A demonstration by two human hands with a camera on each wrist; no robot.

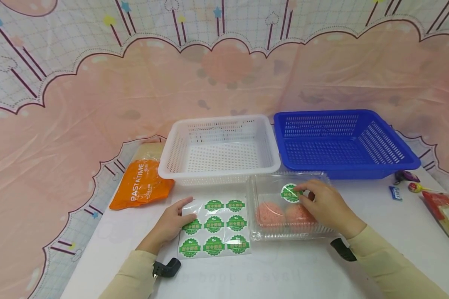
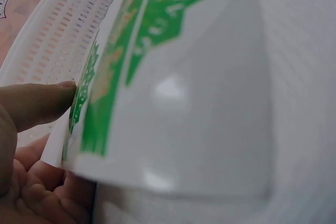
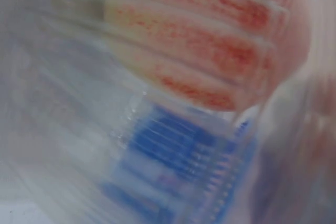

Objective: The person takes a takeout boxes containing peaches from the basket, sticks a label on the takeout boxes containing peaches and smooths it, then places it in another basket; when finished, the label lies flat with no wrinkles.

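A sheet of round green stickers [image 1: 214, 227] lies on the white table in front of me. My left hand [image 1: 183, 214] pinches its upper-left corner and lifts it slightly; in the left wrist view my thumb [image 2: 37, 103] lies on the curled sheet [image 2: 199, 103]. To the right stands a clear plastic lidded box [image 1: 260, 182] holding two pink round fruits [image 1: 271, 214]. One green sticker [image 1: 289, 193] sits on its lid. My right hand [image 1: 302, 192] holds that sticker's right edge with curled fingertips. The right wrist view is blurred, showing a pink fruit [image 3: 210, 51] through the clear plastic.
An empty white basket [image 1: 164, 160] and an empty blue basket [image 1: 408, 160] stand side by side behind the box. An orange pasta bag [image 1: 140, 185] lies at the left. Wrapped sweets [image 1: 405, 176] and a red packet [image 1: 445, 211] lie at the right edge.
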